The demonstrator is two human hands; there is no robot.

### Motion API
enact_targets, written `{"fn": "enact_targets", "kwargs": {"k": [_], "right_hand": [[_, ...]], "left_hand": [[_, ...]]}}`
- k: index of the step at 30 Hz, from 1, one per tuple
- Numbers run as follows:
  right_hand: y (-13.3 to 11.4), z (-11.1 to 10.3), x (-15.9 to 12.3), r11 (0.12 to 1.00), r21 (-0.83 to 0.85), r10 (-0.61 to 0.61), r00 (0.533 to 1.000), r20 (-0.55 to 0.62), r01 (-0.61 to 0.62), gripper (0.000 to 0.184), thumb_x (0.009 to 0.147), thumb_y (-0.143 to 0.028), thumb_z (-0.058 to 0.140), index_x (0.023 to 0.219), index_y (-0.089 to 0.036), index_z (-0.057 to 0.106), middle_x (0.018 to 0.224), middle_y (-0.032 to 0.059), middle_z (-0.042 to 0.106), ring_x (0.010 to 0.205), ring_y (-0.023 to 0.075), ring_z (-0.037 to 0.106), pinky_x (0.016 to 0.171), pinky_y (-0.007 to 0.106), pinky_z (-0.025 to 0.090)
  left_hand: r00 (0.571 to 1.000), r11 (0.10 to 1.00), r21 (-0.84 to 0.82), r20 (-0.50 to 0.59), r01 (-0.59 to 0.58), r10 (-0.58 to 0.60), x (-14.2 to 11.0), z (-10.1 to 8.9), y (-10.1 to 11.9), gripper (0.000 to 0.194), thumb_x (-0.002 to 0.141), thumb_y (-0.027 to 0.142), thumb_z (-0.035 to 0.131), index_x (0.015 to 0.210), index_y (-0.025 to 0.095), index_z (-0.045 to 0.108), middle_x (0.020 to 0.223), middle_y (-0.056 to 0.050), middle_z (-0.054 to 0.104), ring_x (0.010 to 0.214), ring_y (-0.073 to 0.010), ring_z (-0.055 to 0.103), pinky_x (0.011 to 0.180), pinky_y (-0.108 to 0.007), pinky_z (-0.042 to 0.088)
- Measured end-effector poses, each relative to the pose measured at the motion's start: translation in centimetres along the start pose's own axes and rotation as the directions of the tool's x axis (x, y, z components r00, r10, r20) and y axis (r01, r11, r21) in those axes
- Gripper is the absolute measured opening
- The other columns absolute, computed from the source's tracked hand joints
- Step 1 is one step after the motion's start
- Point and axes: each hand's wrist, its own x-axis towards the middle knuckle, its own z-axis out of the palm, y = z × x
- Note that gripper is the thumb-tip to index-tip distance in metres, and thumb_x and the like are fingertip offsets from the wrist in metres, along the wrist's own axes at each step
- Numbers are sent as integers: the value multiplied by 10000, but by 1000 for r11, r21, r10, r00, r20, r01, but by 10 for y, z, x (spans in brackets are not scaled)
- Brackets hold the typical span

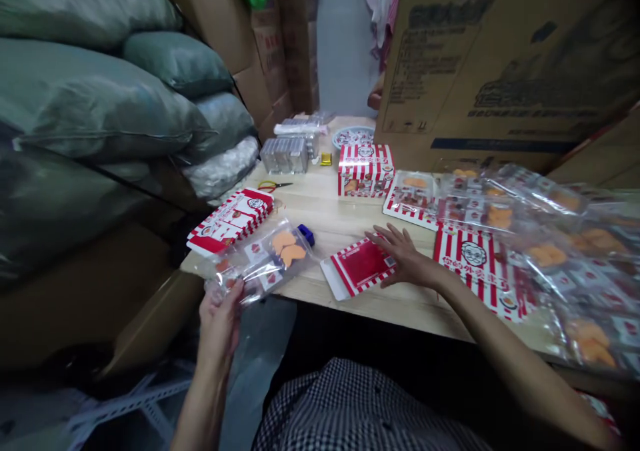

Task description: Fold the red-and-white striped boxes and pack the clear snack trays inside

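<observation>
Pinched in my left hand [221, 314] is one end of a clear plastic packet [265, 264] with orange pieces and small printed items inside; it hangs over the table's near left edge. My right hand [403, 258] is spread, its fingers over the right side of a flat red-and-white folded box [357, 268]. Whether the fingertips press on it, I cannot tell. Behind the packet lies a small dark blue object [306, 235]. A stack of red-striped flat boxes [235, 218] rests at the table's left.
An upright striped box [366, 171] stands at the back, near a bowl of small packets [354, 135]. Scissors [274, 185] and clear cases [284, 156] lie back left. Many clear packets [547, 254] cover the right. Large sacks [100, 104] and a big carton [500, 71] flank the table.
</observation>
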Motion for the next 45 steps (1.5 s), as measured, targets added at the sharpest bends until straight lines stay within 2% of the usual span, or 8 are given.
{"fn": "enact_targets", "kwargs": {"k": [3,7,12,17,21,28,36,45], "right_hand": [[9,26,25,977,-206,2,970,242,49,1397,491,-271,969,1625,-269,153,1699,170,25,1536,451,-104,1172,661,-113],[12,49,48,972,-205,-31,923,384,118,1428,501,-263,922,1629,-265,47,1698,172,74,1540,440,-102,1166,665,-100],[17,54,38,990,-93,-56,911,408,103,1356,530,-341,879,1629,-233,92,1623,229,251,1532,413,144,1187,624,-79],[11,53,8,995,-18,-84,909,408,100,1348,532,-354,863,1628,-239,87,1606,211,256,1528,401,157,1198,601,-87],[7,55,-7,997,18,-76,892,446,76,1388,519,-409,875,1629,-257,56,1618,199,232,1528,426,124,1192,623,-83],[5,75,-24,996,2,-82,942,326,86,1341,560,-492,879,1627,-287,93,1588,210,271,1521,426,150,1193,642,-31],[3,84,-28,992,-19,-115,951,286,125,1265,588,-470,865,1622,-281,161,1564,203,297,1498,433,194,1190,649,-4],[-2,90,-31,983,-108,-122,973,195,145,1238,564,-526,875,1605,-265,258,1510,211,373,1446,446,281,1192,636,63]], "left_hand": [[972,975,32,78,218,-220,-3,-26,-4,528,582,218,875,1059,139,662,824,-1,747,643,-155,711,624,-247,591],[919,939,89,197,331,-343,-15,-24,-16,604,627,203,863,1177,136,623,873,-33,766,658,-180,731,613,-271,604],[874,916,107,273,387,-401,-7,-5,-29,600,650,184,842,1213,146,640,878,-44,768,707,-195,743,632,-270,597],[826,898,173,352,405,-440,11,2,-51,584,644,209,840,1195,127,663,882,-62,769,725,-196,731,680,-287,584],[863,931,132,352,339,-364,13,8,-74,586,620,226,845,1172,131,673,949,-66,761,765,-187,719,706,-276,570],[955,985,99,250,139,-160,3,17,-100,550,667,297,796,1182,157,664,903,-18,719,686,-130,665,655,-234,526],[974,981,195,218,23,-66,14,17,-97,587,626,290,785,1175,139,642,872,-20,711,686,-149,655,644,-251,520],[980,903,385,134,-189,148,-17,22,-100,570,755,229,691,1312,170,587,927,-32,706,790,-179,659,763,-291,538]]}}
